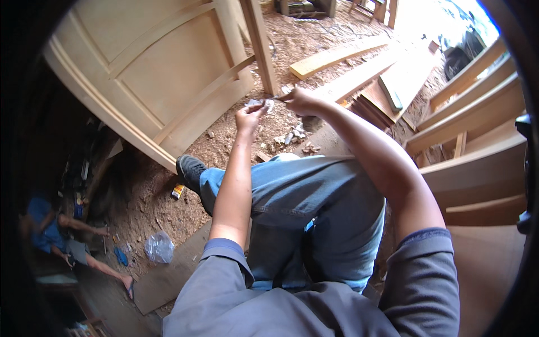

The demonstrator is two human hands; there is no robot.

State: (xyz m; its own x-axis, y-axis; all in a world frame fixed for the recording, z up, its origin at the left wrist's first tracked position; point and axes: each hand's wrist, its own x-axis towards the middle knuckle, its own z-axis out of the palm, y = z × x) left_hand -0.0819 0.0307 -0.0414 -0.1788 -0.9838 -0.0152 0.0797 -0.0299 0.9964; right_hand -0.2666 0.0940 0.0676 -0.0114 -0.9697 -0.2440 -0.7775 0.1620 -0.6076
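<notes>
Two hands (247, 117) (305, 103) close together, small pale object (269, 105) (blurred) between them

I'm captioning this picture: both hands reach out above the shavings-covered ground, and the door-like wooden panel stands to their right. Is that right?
One thing is wrong: the head view shows the door-like wooden panel standing to the left of the left hand and right hand. Both do reach out above the shavings-covered ground.
</notes>
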